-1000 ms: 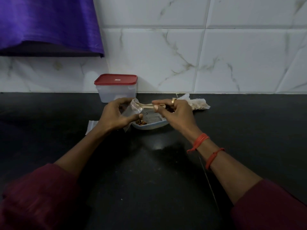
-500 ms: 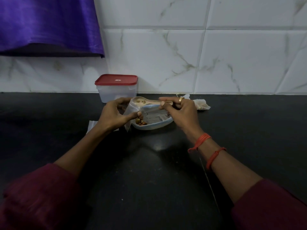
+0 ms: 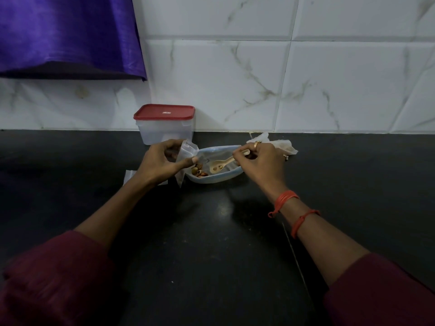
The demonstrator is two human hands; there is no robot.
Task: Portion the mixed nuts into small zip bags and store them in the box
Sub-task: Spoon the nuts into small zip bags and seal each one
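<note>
Mid-portioning. Left hand (image 3: 162, 164) pinches zip bag (image 3: 187, 151); right hand (image 3: 261, 161) grips spoon (image 3: 220, 165) in tray (image 3: 216, 180), few nuts (image 3: 199, 171) there. Box (image 3: 164, 128) lidded, storing not yet done.

Purple cloth (image 3: 66, 36) hangs at upper left, its lower hem in front of the wall (image 3: 329, 78). Wall: white tiles, grey-brown marble veining, grey grout lines. Below it a dark glossy surface (image 3: 211, 231) runs the full width, with a thin straight seam at near right.
</note>
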